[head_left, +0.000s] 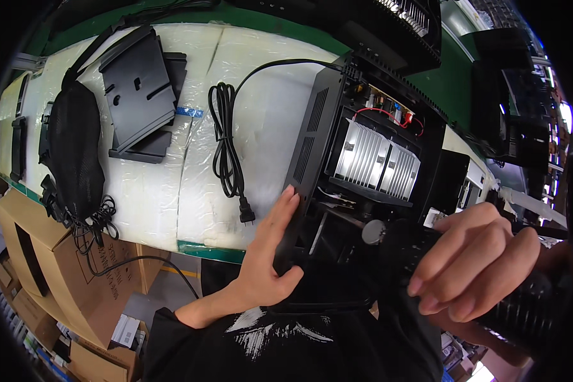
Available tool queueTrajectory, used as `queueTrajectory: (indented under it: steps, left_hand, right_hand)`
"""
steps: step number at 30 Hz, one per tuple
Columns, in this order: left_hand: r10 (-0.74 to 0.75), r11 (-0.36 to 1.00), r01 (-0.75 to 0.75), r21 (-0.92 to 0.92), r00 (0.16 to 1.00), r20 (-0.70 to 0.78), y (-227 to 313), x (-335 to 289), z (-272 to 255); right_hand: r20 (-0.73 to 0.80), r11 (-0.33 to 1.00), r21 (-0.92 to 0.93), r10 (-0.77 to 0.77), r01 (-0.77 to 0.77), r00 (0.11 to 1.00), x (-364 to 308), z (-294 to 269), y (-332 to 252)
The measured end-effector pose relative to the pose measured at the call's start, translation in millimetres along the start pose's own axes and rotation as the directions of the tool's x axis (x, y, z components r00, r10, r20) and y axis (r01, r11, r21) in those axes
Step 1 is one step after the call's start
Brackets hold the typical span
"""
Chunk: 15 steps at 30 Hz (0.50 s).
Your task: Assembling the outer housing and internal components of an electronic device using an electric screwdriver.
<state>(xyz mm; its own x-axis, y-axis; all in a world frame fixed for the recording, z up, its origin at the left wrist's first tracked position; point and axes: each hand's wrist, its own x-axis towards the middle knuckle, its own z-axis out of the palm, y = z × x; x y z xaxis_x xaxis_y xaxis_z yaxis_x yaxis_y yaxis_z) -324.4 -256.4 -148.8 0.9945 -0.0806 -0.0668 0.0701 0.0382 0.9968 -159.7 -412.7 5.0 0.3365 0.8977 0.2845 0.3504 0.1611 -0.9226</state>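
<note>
My left hand (267, 254) lies against the left side of a black metal case (313, 134), fingers stretched out and thumb apart. The case has its top off, with a silver finned heat sink (375, 159), red wires (382, 111) and circuit parts inside. Close to the camera at the right, my right hand (481, 261) has its fingers curled over something black that I cannot make out. A round grey knob (373, 232) shows just left of that dark shape. The case's near right part is hidden in shadow and behind the right hand.
A coiled black power cord (224, 140) runs from the case over the plastic-covered table (261, 159). Black metal plates (137, 89) are stacked further left, beside a black fabric bundle (76, 149). Cardboard boxes (89, 280) stand below the table's left. Another black case (388, 32) stands beyond.
</note>
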Motion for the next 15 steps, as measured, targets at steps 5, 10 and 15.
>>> queueTrajectory:
  steps: [5, 10, 15]
  left_hand:
    - [-0.012, 1.000, 0.012, 0.005, 1.000, 0.000, 0, 0, -1]
    - [-0.007, 1.000, 0.007, -0.002, 1.000, -0.026, -3, 0, 1]
    - [0.002, 1.000, -0.002, 0.004, 0.999, -0.038, -5, -2, 1]
  right_hand:
    - [0.005, 0.999, 0.009, 0.045, -0.045, 0.999, 4, 9, 5]
    - [-0.014, 0.998, -0.055, 0.011, -0.011, 1.000, 8, 21, 8]
    - [-0.169, 0.975, 0.223, 0.056, -0.017, 0.984, 4, 33, 20]
